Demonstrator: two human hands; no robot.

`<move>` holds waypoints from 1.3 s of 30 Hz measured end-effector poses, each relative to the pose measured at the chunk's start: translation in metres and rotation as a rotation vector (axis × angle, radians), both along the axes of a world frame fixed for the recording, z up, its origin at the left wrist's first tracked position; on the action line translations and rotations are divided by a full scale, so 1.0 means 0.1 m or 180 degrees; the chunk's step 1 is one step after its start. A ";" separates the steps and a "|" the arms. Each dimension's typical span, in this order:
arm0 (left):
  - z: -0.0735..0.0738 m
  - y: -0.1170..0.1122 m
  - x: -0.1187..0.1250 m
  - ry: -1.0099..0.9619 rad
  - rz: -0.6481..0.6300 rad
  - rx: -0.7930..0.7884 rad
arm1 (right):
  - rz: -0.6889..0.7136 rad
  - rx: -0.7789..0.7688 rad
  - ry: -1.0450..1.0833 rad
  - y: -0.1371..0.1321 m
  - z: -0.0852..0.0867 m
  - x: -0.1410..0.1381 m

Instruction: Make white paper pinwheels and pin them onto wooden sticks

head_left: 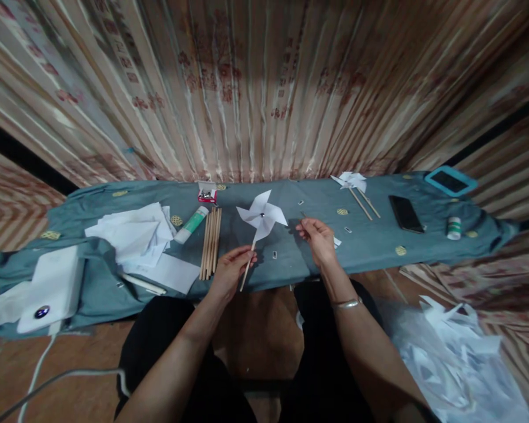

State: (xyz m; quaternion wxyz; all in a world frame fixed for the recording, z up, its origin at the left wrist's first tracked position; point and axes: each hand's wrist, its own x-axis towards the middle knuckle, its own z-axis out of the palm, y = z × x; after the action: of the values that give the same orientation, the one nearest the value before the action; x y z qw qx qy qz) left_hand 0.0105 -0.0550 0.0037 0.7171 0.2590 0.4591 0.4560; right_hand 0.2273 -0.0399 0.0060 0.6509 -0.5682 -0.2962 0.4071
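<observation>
A white paper pinwheel (268, 212) on a wooden stick, with a shiny pin at its centre, stands tilted over the middle of the table. My left hand (233, 267) is closed round its stick below the blades. To the right of the blades, apart from them, my right hand (316, 235) has its fingers pinched together; a tiny thin thing may show at the fingertips, too small to name. Beside my left hand lies a row of several wooden sticks (210, 244). A small red box (207, 192) of metal pins sits open behind them.
Left are a glue stick (191, 225), white paper sheets (132, 232), a white pen-like stick (143, 284) and a white device (48, 288) with a cable. Right are finished pinwheels (355, 181), a phone (406, 214), a blue-framed tablet (451, 181) and a small bottle (454, 228). A plastic bag (458, 358) holds white paper pieces.
</observation>
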 end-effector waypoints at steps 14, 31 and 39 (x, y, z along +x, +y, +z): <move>-0.06 0.06 0.05 0.0521 -0.0262 0.0380 | 0.0206 -0.0059 -0.0108 -0.02 -0.04 0.18; -0.05 0.03 0.06 0.0404 -0.0277 0.0336 | 0.0685 -0.0064 0.0397 -0.14 0.07 0.00; -0.04 0.03 0.05 0.0460 -0.0246 0.0334 | 0.0714 -0.0156 0.0362 -0.15 0.06 -0.04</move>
State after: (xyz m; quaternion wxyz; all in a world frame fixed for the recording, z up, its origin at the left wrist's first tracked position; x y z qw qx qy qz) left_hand 0.0160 -0.0524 -0.0006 0.6846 0.3460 0.4748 0.4316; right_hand 0.2229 -0.0551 0.0119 0.6030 -0.5232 -0.3105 0.5160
